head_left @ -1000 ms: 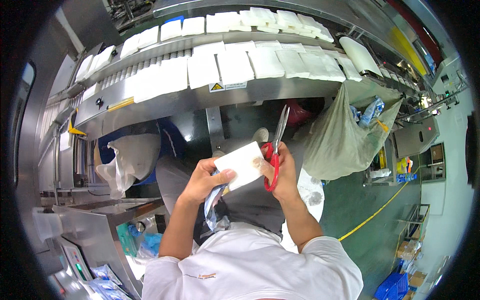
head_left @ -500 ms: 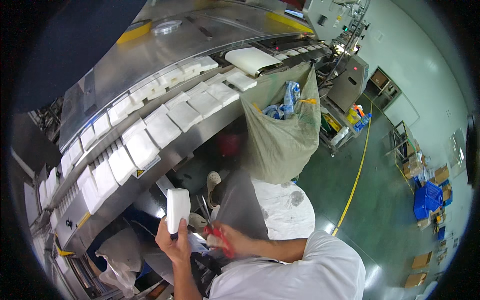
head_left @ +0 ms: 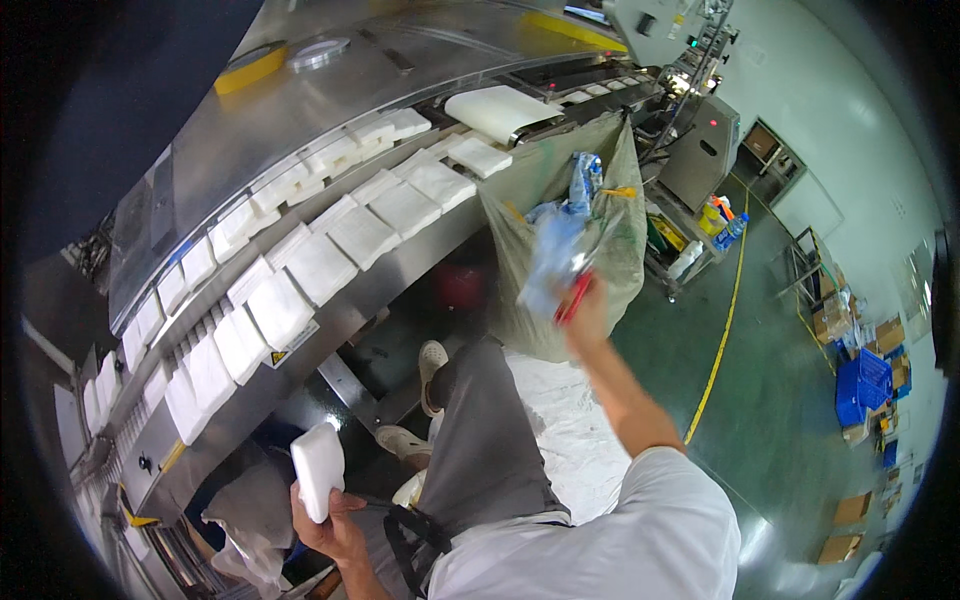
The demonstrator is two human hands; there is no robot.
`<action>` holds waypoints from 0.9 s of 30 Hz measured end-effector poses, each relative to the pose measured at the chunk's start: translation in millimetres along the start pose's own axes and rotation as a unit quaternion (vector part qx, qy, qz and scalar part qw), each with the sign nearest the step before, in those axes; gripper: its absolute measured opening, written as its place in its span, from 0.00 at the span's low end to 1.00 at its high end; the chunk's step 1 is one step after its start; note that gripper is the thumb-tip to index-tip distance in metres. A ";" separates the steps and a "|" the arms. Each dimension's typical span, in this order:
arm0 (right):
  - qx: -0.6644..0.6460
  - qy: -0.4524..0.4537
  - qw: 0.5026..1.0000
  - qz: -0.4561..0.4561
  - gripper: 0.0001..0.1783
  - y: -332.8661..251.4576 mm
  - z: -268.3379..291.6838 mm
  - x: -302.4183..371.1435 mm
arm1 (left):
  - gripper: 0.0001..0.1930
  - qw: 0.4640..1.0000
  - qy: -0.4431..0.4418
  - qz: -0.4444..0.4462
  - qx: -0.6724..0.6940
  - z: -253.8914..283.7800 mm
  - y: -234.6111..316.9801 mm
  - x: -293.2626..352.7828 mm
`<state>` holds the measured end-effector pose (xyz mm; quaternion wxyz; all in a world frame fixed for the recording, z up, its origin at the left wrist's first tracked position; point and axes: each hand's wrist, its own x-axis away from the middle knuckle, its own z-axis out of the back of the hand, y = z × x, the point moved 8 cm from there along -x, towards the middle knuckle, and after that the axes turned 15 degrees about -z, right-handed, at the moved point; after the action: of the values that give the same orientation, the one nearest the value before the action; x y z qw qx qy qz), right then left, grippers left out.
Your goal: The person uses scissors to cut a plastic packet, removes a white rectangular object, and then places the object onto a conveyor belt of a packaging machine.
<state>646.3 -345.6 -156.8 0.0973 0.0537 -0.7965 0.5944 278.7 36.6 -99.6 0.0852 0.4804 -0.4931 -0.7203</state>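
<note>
My left hand [head_left: 335,532] is closed around a white folded stack of wipes or tissue [head_left: 318,468], held upright at the lower left. My right hand [head_left: 594,318] reaches forward, closed on red-handled scissors [head_left: 573,299]. A smeared blue-and-white plastic wrapper [head_left: 550,258] is at the same hand, over the near side of a hanging greenish cloth bag [head_left: 625,262]. More blue-and-white wrapper [head_left: 584,185] shows in the bag's mouth. Motion blur hides the scissor blades and how the wrapper is held.
Along the metal conveyor [head_left: 385,262] lie rows of white folded stacks [head_left: 318,268]. A steel tabletop behind carries a yellow tape roll [head_left: 250,68] and a silver ring [head_left: 318,54]. White sheeting [head_left: 575,440] lies beside my legs. Blue crates [head_left: 860,390] and cartons stand at the right wall.
My right hand has swung forward and right from beside the white stack to the bag, taking the scissors and blue wrapper along. My left hand has dropped slightly left, tilting the stack.
</note>
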 end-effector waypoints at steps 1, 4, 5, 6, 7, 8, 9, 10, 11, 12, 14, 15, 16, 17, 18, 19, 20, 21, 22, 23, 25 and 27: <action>0.079 0.091 0.978 0.171 0.17 -38.3 22.0 -38.4 | 0.15 0.998 -0.042 -0.032 -0.018 -5.5 6.9 -3.3; 0.076 0.181 0.941 0.275 0.17 -91.8 70.7 -164.9 | 0.17 0.970 -0.147 -0.178 -0.081 -30.0 21.8 -12.0; -0.010 0.038 0.883 0.467 0.13 -108.2 74.9 -172.0 | 0.17 0.973 -0.163 -0.155 -0.058 -36.4 10.4 -13.3; 0.215 0.161 0.899 0.346 0.09 -103.2 74.0 -205.8 | 0.18 0.972 -0.170 -0.148 -0.071 -35.7 2.3 -10.1; 0.371 0.269 0.861 0.221 0.09 -86.0 53.8 -217.4 | 0.19 0.969 -0.177 -0.137 -0.099 -32.8 -2.1 -5.9; 0.266 0.150 0.916 0.262 0.11 -89.7 70.2 -225.8 | 0.20 0.954 -0.187 -0.213 -0.099 -40.8 9.4 -14.9; 0.342 0.293 0.770 0.451 0.13 -94.5 43.2 -184.1 | 0.22 0.933 -0.189 -0.278 -0.128 -43.2 22.7 -18.8; 0.250 0.224 0.848 0.410 0.16 -87.5 33.3 -175.1 | 0.19 0.945 -0.192 -0.228 -0.132 -36.6 17.3 -17.1; 0.276 0.233 0.815 0.453 0.17 -93.0 44.5 -164.1 | 0.16 0.956 -0.194 -0.186 -0.119 -33.6 10.6 -17.5; 0.206 0.132 0.880 0.408 0.16 -70.7 23.9 -158.0 | 0.14 0.931 -0.197 -0.261 -0.161 -32.0 22.9 -21.3; 0.123 -0.050 0.965 0.225 0.13 -21.1 -32.4 -101.6 | 0.13 0.921 -0.185 -0.284 -0.191 -32.0 18.2 -26.1; 0.109 -0.128 0.981 0.102 0.11 -0.6 -69.5 -50.9 | 0.12 0.910 -0.206 -0.296 -0.205 -33.3 16.7 -29.2; 0.115 -0.236 0.964 0.042 0.14 14.9 -98.6 -3.4 | 0.12 0.897 -0.230 -0.314 -0.208 -37.5 16.0 -30.8; 0.065 -0.344 0.933 -0.083 0.26 30.7 -134.3 47.0 | 0.11 0.906 -0.249 -0.281 -0.197 -39.5 8.8 -33.0; 0.106 -0.396 0.908 -0.083 0.36 45.4 -154.5 87.7 | 0.10 0.913 -0.269 -0.247 -0.182 -43.5 2.5 -35.3; 0.085 -0.434 0.887 -0.134 0.33 64.8 -165.7 114.8 | 0.11 0.908 -0.281 -0.260 -0.171 -48.4 4.1 -40.4; 0.061 -0.469 0.862 -0.185 0.30 81.4 -172.9 138.5 | 0.14 0.884 -0.296 -0.313 -0.183 -51.9 15.0 -44.0; 0.044 -0.463 0.867 -0.178 0.26 91.7 -174.3 150.1 | 0.16 0.881 -0.308 -0.310 -0.180 -53.2 19.8 -46.7; 0.045 -0.445 0.870 -0.207 0.24 91.3 -179.9 162.0 | 0.18 0.879 -0.318 -0.308 -0.180 -53.8 22.8 -48.2; 0.043 -0.426 0.873 -0.236 0.24 91.0 -184.8 174.4 | 0.21 0.887 -0.333 -0.276 -0.162 -50.7 18.1 -47.6; 0.042 -0.419 0.871 -0.253 0.28 79.4 -204.1 194.1 | 0.20 0.910 -0.332 -0.216 -0.127 -41.0 10.4 -47.1; 0.072 -0.418 0.879 -0.218 0.28 69.7 -209.2 200.5 | 0.25 0.926 -0.299 -0.168 -0.155 -30.0 1.6 -45.1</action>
<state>455.8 -119.2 -120.8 -0.1215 0.4761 -0.6862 0.5363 325.1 43.8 -72.5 -0.1153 0.2991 -0.2896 -0.9019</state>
